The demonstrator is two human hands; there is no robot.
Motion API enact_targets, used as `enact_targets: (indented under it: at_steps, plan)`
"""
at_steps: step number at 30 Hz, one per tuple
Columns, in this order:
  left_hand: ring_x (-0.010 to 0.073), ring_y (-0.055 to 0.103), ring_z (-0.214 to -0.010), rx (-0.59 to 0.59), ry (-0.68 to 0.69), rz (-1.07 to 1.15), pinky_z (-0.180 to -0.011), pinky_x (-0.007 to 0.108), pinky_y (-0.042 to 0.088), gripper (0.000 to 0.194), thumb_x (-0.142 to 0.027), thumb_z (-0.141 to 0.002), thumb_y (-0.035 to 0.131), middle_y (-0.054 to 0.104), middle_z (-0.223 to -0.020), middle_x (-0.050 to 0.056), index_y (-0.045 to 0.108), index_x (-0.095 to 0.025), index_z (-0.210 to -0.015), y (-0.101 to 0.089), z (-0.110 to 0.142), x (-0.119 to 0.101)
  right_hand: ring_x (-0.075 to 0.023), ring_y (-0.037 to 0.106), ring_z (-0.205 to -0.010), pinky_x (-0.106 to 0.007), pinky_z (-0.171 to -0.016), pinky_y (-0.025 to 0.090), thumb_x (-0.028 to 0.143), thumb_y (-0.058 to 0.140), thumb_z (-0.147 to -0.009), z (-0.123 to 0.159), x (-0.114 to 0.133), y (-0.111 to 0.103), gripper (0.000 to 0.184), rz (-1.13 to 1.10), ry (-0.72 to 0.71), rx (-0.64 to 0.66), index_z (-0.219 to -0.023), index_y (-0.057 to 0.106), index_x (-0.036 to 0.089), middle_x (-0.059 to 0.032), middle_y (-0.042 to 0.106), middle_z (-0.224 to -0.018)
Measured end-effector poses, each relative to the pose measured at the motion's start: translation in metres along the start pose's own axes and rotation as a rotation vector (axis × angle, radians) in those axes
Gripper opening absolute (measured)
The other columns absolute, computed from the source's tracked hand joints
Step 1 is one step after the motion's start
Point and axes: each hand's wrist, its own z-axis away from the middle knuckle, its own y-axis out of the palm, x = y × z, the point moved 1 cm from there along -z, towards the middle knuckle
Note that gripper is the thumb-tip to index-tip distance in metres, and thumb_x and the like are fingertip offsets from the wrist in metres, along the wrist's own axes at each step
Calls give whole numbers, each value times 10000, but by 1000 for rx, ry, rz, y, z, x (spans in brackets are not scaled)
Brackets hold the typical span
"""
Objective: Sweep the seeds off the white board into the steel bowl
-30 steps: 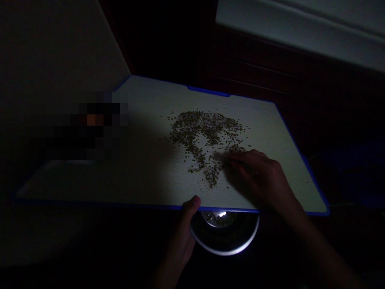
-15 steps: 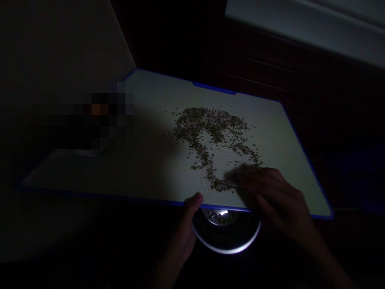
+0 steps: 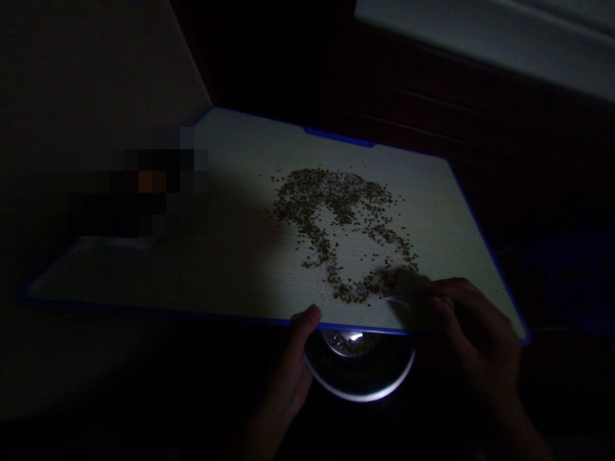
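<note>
Small dark seeds or grains (image 3: 331, 192) lie in a loose, patchy ring on a pale board (image 3: 240, 147) with a blue rim. My left hand (image 3: 295, 365) grips the board's near edge, thumb on top and the other fingers below. Just under that edge is a round bowl (image 3: 365, 392) with a bright rim and more grains inside; the fingers are close beside it, and whether they touch it I cannot tell. My right hand (image 3: 480, 326) pinches a thin, pale utensil (image 3: 401, 297), its tip down at the grains near the front edge. Its exact kind is too dim to make out.
A blurred-out dark object (image 3: 139, 192) stands on the board's left part, over something pale. A light wall or panel (image 3: 96, 57) rises at the left. Across the top right runs a pale ledge (image 3: 480, 38). The surroundings are very dark.
My right hand has drawn back to the right, showing more of the utensil and a line of grains by the front edge. The left hand keeps its hold.
</note>
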Motion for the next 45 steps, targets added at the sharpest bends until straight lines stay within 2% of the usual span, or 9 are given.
enact_targets:
  at_steps: [4,9,11,13,17,19,24,35,45]
  plan:
    - [369,774,-1145,-11,-26,-10,-1063,467,568,285,-411,-751,927,866,-942,103,846,-187,-908,-1,-3,-4,-207,750,-870,-340,-719,618,216,648,-1015,-5,5,5,160,-8,31,13,-1123,726,305,-24,779,-978]
    - [351,807,-976,-36,-53,-32,-995,477,597,242,-373,-672,958,837,-798,61,814,-204,-768,0,-4,-10,-202,751,-924,-336,-781,625,239,649,-1025,-11,5,11,181,-41,100,-98,-1183,701,312,-26,774,-1025]
    - [343,806,-983,-24,-35,-49,-991,471,597,231,-373,-707,941,843,-827,61,821,-198,-798,1,-4,-11,-211,757,-958,-344,-808,634,250,692,-1001,-11,4,12,200,-69,111,-90,-1195,697,297,-39,777,-1071]
    - [346,800,-1018,-8,-23,-66,-994,468,596,248,-386,-741,924,857,-898,82,836,-183,-852,1,-3,-11,-214,771,-958,-346,-805,647,251,722,-981,-10,3,12,223,-91,108,-17,-1200,699,285,-46,789,-1086]
    - [367,796,-1041,-23,-32,-66,-996,474,601,284,-393,-708,945,858,-895,107,846,-174,-859,0,-6,-8,-199,782,-836,-334,-710,656,248,707,-982,-7,5,9,131,-91,90,104,-1107,724,282,-23,811,-978]
    - [373,796,-1046,-18,-34,-53,-997,474,604,278,-391,-702,942,854,-867,110,849,-175,-850,0,-7,-6,-193,780,-793,-323,-666,648,244,700,-979,-7,7,8,110,-95,97,100,-1078,725,285,-12,812,-936]
    - [365,807,-1004,-47,-7,-65,-984,468,615,247,-396,-676,951,844,-806,80,830,-199,-764,0,-7,-5,-193,781,-814,-316,-689,638,216,709,-950,-9,7,10,149,-98,82,131,-1078,743,284,-14,812,-939]
    - [379,797,-1100,-55,4,-53,-1041,484,590,257,-401,-706,943,863,-848,69,836,-201,-829,0,-9,-3,-191,787,-834,-321,-759,653,240,730,-949,-9,7,10,167,-94,59,160,-1112,755,267,-26,828,-980]
    - [405,771,-1171,22,2,-74,-1046,500,591,326,-473,-724,923,875,-934,106,859,-193,-878,-1,-10,-1,-200,795,-844,-352,-772,674,226,711,-963,-9,7,10,178,-79,-5,178,-1132,737,277,-35,830,-1000]
